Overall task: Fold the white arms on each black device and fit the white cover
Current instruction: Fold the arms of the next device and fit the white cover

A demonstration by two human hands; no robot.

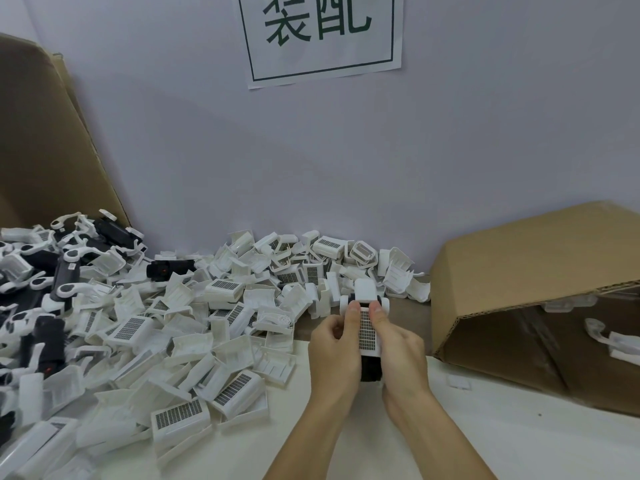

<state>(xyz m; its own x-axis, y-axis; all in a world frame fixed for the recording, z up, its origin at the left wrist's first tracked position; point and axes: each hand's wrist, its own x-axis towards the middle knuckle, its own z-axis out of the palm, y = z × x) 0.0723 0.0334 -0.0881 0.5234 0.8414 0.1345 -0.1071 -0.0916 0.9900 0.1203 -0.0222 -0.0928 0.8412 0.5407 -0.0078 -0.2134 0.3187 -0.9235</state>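
Two hands meet over the near middle of the table (502, 441), and between them sits one black device (371, 370) with a white cover (367, 329) on top. The left hand (334, 355) grips the device's left side, fingers curled round it, its thumb lying along the cover's left edge. The right hand (401, 348) grips the right side the same way, thumb on the cover's right edge. The two thumb tips lie near the cover's far end, either side of its dark grille. The device's black body shows only at the near end, in the gap between the palms; its far end sticks out past the thumbs, where white arms (364, 299) show folded against it. The whole thing is held just above the table, or on it; I cannot tell which.

Many loose covers (194, 341) lie heaped to the left of the hands, spreading from the near left edge to the far wall (311, 161). At the far left, more devices (62, 271) with white arms are mixed into the heap, in front of a leaning sheet of cardboard (45, 140). One box (533, 282) lies on its side to the right, its opening towards the near right, with a few white pieces (609, 341) inside. A small white scrap (459, 381) lies on the table between the box and the right hand. A paper sign (322, 36) hangs on the wall above.
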